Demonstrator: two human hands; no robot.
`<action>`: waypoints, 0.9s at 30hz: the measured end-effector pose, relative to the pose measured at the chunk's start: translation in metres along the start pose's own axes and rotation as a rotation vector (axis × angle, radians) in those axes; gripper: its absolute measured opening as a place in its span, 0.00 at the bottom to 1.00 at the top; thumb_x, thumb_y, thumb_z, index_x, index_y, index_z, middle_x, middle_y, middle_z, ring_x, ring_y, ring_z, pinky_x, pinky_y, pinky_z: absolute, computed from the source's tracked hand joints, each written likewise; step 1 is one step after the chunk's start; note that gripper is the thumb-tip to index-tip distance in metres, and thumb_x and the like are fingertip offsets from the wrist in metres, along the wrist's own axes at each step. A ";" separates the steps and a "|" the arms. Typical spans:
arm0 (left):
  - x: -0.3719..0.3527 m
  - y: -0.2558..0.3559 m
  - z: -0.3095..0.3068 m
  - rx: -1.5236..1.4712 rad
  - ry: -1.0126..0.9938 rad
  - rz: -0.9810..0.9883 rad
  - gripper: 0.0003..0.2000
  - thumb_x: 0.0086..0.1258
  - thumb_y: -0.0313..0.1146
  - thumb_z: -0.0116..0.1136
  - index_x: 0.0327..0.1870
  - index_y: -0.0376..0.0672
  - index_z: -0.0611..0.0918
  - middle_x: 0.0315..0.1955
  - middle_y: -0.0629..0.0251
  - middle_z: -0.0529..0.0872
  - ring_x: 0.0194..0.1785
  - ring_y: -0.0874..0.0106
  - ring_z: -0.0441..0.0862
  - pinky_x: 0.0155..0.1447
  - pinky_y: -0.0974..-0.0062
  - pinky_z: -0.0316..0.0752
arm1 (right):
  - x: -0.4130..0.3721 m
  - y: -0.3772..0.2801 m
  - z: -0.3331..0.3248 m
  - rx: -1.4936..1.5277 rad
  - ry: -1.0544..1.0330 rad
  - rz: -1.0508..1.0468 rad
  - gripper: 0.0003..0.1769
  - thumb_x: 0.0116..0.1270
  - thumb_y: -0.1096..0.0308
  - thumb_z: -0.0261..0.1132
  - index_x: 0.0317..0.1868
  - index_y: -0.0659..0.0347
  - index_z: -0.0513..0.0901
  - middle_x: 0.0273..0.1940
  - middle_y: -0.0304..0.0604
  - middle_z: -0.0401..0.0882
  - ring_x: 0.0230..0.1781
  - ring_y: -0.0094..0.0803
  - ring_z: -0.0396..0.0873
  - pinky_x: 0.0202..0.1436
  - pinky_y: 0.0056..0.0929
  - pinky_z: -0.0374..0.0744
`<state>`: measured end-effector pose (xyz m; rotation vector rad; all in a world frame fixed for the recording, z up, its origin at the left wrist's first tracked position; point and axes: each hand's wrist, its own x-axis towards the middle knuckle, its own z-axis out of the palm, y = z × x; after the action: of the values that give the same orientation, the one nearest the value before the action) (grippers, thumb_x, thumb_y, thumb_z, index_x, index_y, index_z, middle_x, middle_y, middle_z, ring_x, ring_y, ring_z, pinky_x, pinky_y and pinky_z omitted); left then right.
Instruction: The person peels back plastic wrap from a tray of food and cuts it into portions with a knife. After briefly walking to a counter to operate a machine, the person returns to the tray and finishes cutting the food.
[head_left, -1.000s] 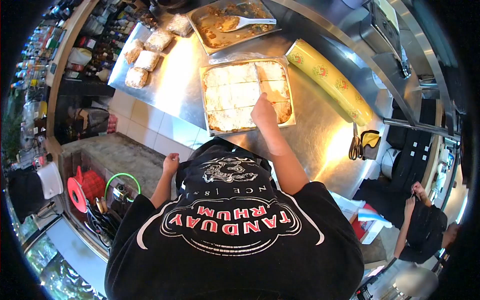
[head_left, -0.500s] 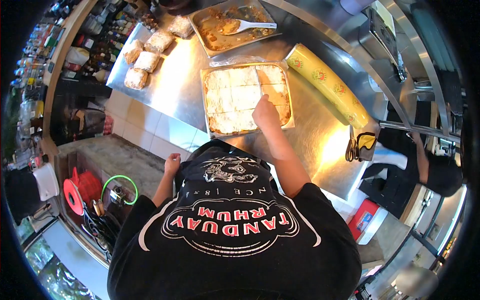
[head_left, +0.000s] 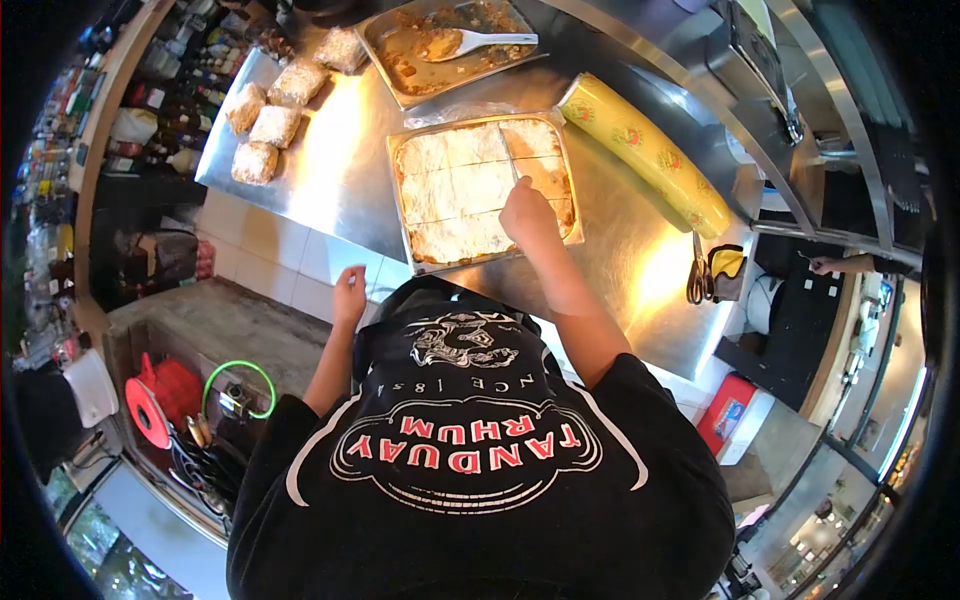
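My right hand (head_left: 527,213) is closed around a knife (head_left: 508,145), whose thin blade points toward the far side of a rectangular metal tray (head_left: 401,225). The handle is mostly hidden in my fist. Filling the tray is a baked dish (head_left: 450,185) with a pale, browned top, marked by straight cuts into rectangular portions. The blade lies along a cut line between the middle and right-hand columns. Low beside my body, off the table's edge, my left hand (head_left: 350,293) hangs with loosely bent fingers and nothing in it.
A dirty metal tray (head_left: 400,85) with a white-handled spoon (head_left: 490,40) lies behind. Several wrapped packets (head_left: 275,127) sit at left. At right are a yellow film roll (head_left: 640,150) and scissors (head_left: 699,275). Another person's hand (head_left: 822,265) shows far right.
My right hand and the knife have shifted slightly within the tray. My left hand has risen a little and its fingers have loosened. The other person has moved mostly out of sight. The view has shifted slightly.
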<state>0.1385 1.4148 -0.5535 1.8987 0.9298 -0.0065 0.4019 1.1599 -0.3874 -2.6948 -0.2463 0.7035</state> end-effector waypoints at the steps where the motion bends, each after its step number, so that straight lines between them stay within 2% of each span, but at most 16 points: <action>1: 0.010 0.020 0.011 -0.140 0.011 0.014 0.14 0.73 0.39 0.51 0.47 0.37 0.81 0.36 0.60 0.85 0.38 0.70 0.82 0.43 0.72 0.76 | 0.000 -0.001 -0.002 -0.020 -0.007 -0.005 0.18 0.62 0.73 0.49 0.50 0.79 0.67 0.38 0.69 0.80 0.42 0.57 0.81 0.46 0.47 0.79; 2: 0.009 0.068 0.016 -0.254 -0.002 -0.002 0.14 0.72 0.37 0.51 0.48 0.37 0.81 0.36 0.57 0.85 0.36 0.68 0.82 0.40 0.73 0.75 | 0.000 -0.002 -0.003 -0.045 -0.010 0.001 0.20 0.62 0.73 0.49 0.51 0.80 0.66 0.38 0.69 0.80 0.42 0.58 0.81 0.47 0.47 0.79; 3: 0.028 0.066 0.024 -0.033 -0.010 0.040 0.13 0.71 0.36 0.50 0.47 0.37 0.81 0.37 0.51 0.84 0.33 0.60 0.81 0.39 0.66 0.74 | 0.002 -0.004 -0.006 -0.067 -0.012 0.005 0.21 0.62 0.73 0.49 0.52 0.81 0.65 0.38 0.69 0.80 0.42 0.58 0.81 0.47 0.47 0.79; 4: 0.042 0.054 0.040 0.011 0.079 0.005 0.13 0.70 0.36 0.48 0.45 0.36 0.80 0.37 0.45 0.82 0.34 0.51 0.79 0.42 0.58 0.73 | 0.003 -0.007 -0.009 -0.097 -0.039 0.001 0.23 0.62 0.72 0.48 0.55 0.81 0.64 0.40 0.70 0.79 0.43 0.59 0.80 0.48 0.47 0.78; 5: 0.037 0.068 0.041 -0.001 0.081 -0.014 0.13 0.70 0.36 0.48 0.45 0.36 0.80 0.37 0.45 0.82 0.34 0.51 0.79 0.42 0.58 0.73 | 0.004 -0.009 -0.010 -0.115 -0.051 -0.003 0.23 0.62 0.72 0.48 0.55 0.81 0.64 0.40 0.70 0.79 0.43 0.59 0.80 0.48 0.47 0.78; 7: 0.030 0.100 0.043 0.166 0.365 0.181 0.14 0.71 0.37 0.47 0.44 0.34 0.79 0.37 0.44 0.82 0.38 0.47 0.78 0.47 0.54 0.71 | 0.014 -0.012 -0.014 -0.192 -0.085 0.030 0.23 0.62 0.72 0.48 0.55 0.81 0.64 0.43 0.71 0.78 0.43 0.60 0.80 0.50 0.47 0.78; 11: 0.033 0.118 0.048 -0.045 0.266 0.129 0.15 0.72 0.37 0.46 0.44 0.34 0.78 0.38 0.43 0.81 0.43 0.48 0.78 0.49 0.56 0.71 | 0.025 -0.028 -0.037 -0.150 -0.224 0.098 0.22 0.60 0.73 0.50 0.53 0.79 0.67 0.43 0.70 0.78 0.34 0.54 0.83 0.35 0.44 0.82; 12: 0.036 0.126 0.052 -0.149 0.241 0.133 0.15 0.73 0.37 0.45 0.44 0.33 0.78 0.38 0.43 0.81 0.44 0.48 0.77 0.49 0.56 0.71 | 0.024 -0.039 -0.047 -0.129 -0.262 0.156 0.18 0.59 0.75 0.50 0.47 0.80 0.72 0.40 0.69 0.79 0.29 0.50 0.83 0.27 0.41 0.81; 16: 0.055 0.148 0.071 -0.276 0.242 0.205 0.14 0.75 0.37 0.43 0.43 0.34 0.77 0.36 0.43 0.81 0.43 0.46 0.78 0.46 0.57 0.72 | 0.050 -0.053 -0.069 -0.233 -0.379 0.113 0.13 0.56 0.76 0.50 0.35 0.78 0.78 0.31 0.64 0.81 0.24 0.48 0.83 0.25 0.41 0.80; 18: 0.062 0.154 0.073 -0.280 0.223 0.155 0.14 0.76 0.38 0.42 0.44 0.35 0.76 0.36 0.43 0.81 0.42 0.45 0.78 0.45 0.56 0.72 | 0.079 -0.054 -0.077 -0.486 -0.531 0.020 0.10 0.52 0.75 0.54 0.26 0.75 0.80 0.22 0.59 0.80 0.18 0.43 0.80 0.21 0.39 0.77; 19: 0.066 0.157 0.073 -0.277 0.209 0.109 0.15 0.77 0.39 0.41 0.46 0.36 0.75 0.35 0.42 0.81 0.41 0.44 0.79 0.45 0.56 0.72 | 0.096 -0.054 -0.082 -0.494 -0.528 0.026 0.10 0.52 0.75 0.54 0.26 0.75 0.80 0.22 0.59 0.80 0.18 0.43 0.80 0.21 0.39 0.77; 21: 0.069 0.162 0.072 -0.283 0.207 0.104 0.13 0.76 0.37 0.40 0.44 0.36 0.73 0.34 0.40 0.81 0.40 0.42 0.78 0.43 0.52 0.71 | 0.123 -0.055 -0.091 -0.954 -0.974 -0.572 0.09 0.48 0.73 0.58 0.22 0.73 0.80 0.17 0.55 0.77 0.14 0.41 0.77 0.19 0.38 0.75; 23: 0.070 0.163 0.072 -0.286 0.205 0.097 0.11 0.76 0.35 0.40 0.42 0.37 0.72 0.32 0.39 0.80 0.40 0.39 0.77 0.41 0.49 0.70 | 0.125 -0.077 -0.104 -0.611 -0.896 -0.242 0.08 0.44 0.73 0.59 0.18 0.72 0.80 0.17 0.53 0.77 0.15 0.39 0.77 0.19 0.36 0.74; 25: 0.071 0.163 0.072 -0.335 0.190 0.123 0.10 0.76 0.36 0.39 0.43 0.38 0.71 0.31 0.38 0.80 0.38 0.38 0.76 0.40 0.47 0.70 | 0.133 -0.103 -0.110 -0.986 -1.076 -0.399 0.09 0.46 0.74 0.55 0.14 0.67 0.77 0.16 0.50 0.76 0.15 0.36 0.76 0.19 0.36 0.74; 26: 0.071 0.162 0.071 -0.321 0.161 0.102 0.10 0.77 0.35 0.39 0.42 0.38 0.71 0.32 0.38 0.80 0.39 0.38 0.76 0.40 0.48 0.70 | 0.147 -0.092 -0.102 -0.586 -0.954 0.117 0.08 0.49 0.73 0.54 0.17 0.66 0.76 0.16 0.50 0.75 0.15 0.33 0.76 0.18 0.36 0.73; 27: 0.071 0.162 0.071 -0.327 0.157 0.095 0.10 0.77 0.35 0.39 0.42 0.38 0.71 0.32 0.38 0.80 0.39 0.38 0.76 0.40 0.48 0.70 | 0.162 -0.082 -0.101 -0.592 -0.959 0.123 0.08 0.49 0.73 0.54 0.17 0.66 0.76 0.16 0.50 0.75 0.15 0.33 0.76 0.18 0.36 0.73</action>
<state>0.3127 1.3666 -0.4928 1.6521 0.8842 0.3359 0.5861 1.2478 -0.3459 -2.6314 -0.5867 2.2213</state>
